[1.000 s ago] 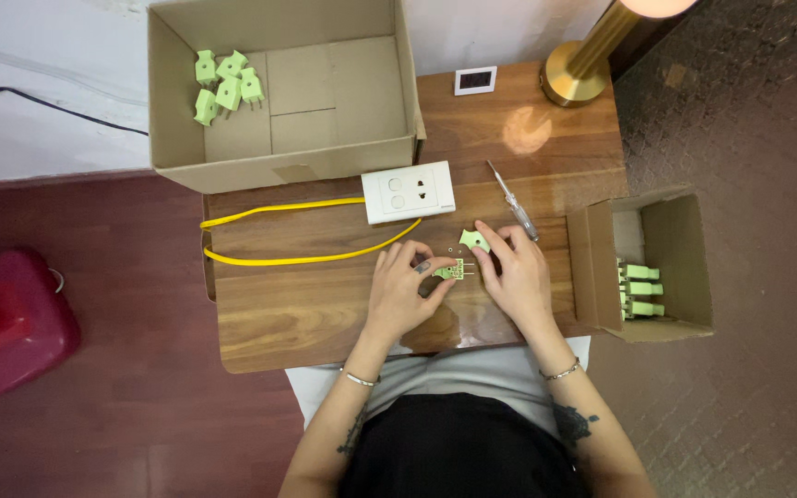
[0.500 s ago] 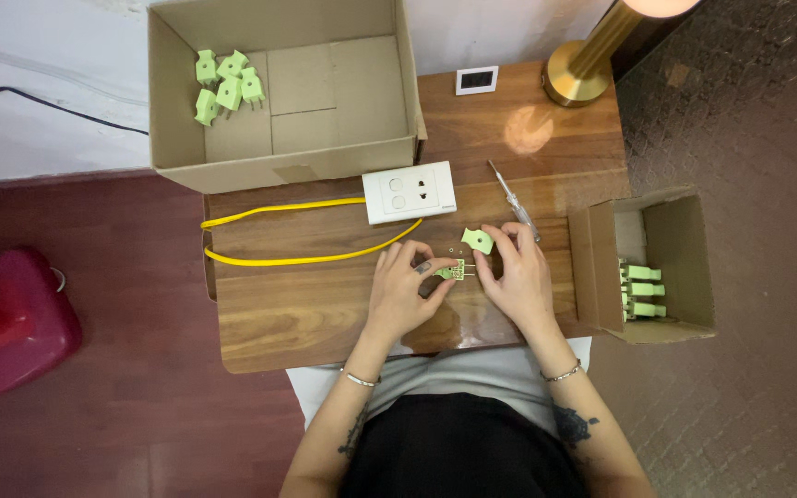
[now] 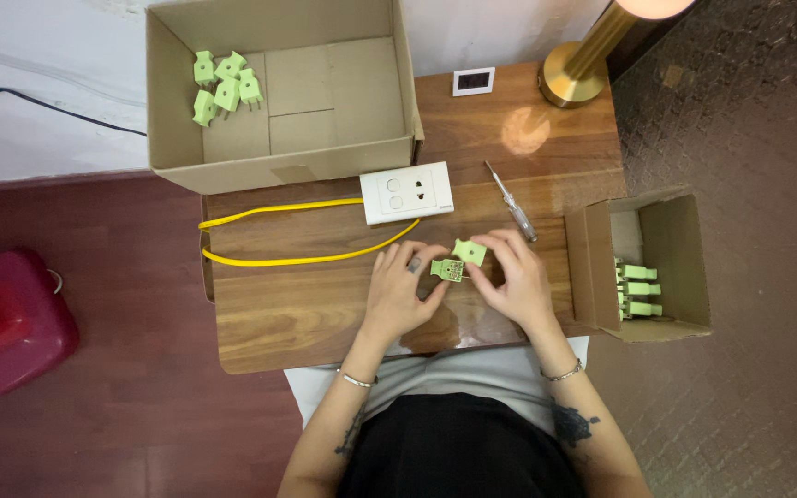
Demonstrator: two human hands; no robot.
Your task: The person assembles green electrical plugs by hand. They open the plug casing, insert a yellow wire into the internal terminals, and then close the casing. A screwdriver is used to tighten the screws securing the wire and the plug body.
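Observation:
My left hand [image 3: 400, 293] pinches a small green plug base [image 3: 447, 269] with metal contacts showing, just above the wooden table [image 3: 297, 304]. My right hand [image 3: 515, 280] holds a matching green plug cover [image 3: 469, 252] between its fingertips, right beside the base and slightly tilted. Both hands meet at the table's middle, below the white socket block [image 3: 407, 193].
A yellow cable [image 3: 279, 259] loops left from the socket block. A screwdriver [image 3: 510, 200] lies to its right. The large cardboard box [image 3: 279, 159] at the back holds several green plugs [image 3: 224, 86]. A small box [image 3: 590, 267] at right holds more. A brass lamp base [image 3: 576, 79] and small white display [image 3: 473, 81] stand behind.
The right hand has shifted the green cover a little closer to the base held by the left hand. Otherwise the hands stay in place.

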